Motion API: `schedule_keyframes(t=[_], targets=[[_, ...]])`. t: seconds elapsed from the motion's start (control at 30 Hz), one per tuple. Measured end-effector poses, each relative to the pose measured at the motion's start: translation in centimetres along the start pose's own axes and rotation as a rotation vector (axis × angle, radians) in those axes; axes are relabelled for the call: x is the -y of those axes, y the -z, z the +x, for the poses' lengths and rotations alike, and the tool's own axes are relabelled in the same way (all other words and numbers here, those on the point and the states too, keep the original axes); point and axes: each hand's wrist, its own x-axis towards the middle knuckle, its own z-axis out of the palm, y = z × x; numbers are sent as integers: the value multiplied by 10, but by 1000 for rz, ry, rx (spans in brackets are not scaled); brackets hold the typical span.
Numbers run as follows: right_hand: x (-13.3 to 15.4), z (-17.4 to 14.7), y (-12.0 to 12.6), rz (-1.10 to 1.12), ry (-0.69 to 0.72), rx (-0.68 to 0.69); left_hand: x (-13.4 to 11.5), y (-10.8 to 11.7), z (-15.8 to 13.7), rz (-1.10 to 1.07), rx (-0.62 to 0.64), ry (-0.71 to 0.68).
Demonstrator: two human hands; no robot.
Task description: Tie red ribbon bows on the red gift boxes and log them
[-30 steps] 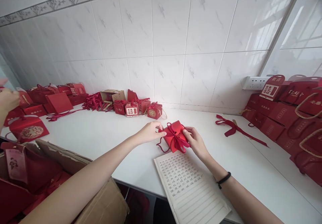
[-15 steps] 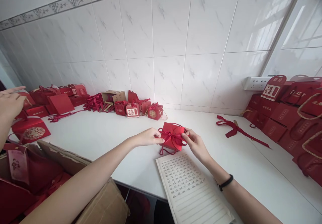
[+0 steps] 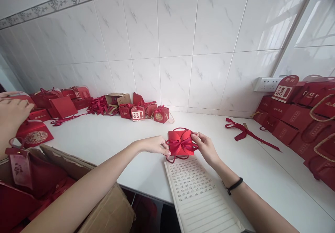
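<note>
A small red gift box (image 3: 180, 143) with folded petal flaps, a dark red ribbon bow and cord handles sits on the white table. My left hand (image 3: 157, 145) closes on its left edge, thumb in front near a bow loop. At the upper right corner, the thumb and fingers of my right hand (image 3: 205, 147) pinch the box. Whether ribbon is also caught under my fingers is hard to see. Just in front of the box lies an open notebook (image 3: 193, 184) with rows of handwriting, its top edge close to the cord.
Stacked red boxes (image 3: 285, 114) line the right side near a power strip (image 3: 267, 84). Loose ribbon (image 3: 243, 131) lies nearby. Small boxes (image 3: 138, 113) stand by the wall. Left are a cardboard carton (image 3: 110, 208) of red bags and another person's hand (image 3: 15, 116).
My right hand has shifted slightly from the bow's right side to the box's upper right corner. The bow looks spread wider. The other person's hand at left has moved lower.
</note>
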Motion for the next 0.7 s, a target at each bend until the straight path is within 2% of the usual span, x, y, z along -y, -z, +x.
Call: schedule_keyframes(t=[0.23,0.47,0.7], targets=[[-2,3,4,-90,45,-58,7,3,2,9,18,-26],[-7,6,7,49,-54,-69,12,6,2,58,4,-83],[-5,6,5,136,-96,-106,13,8,0,83,3,-37]])
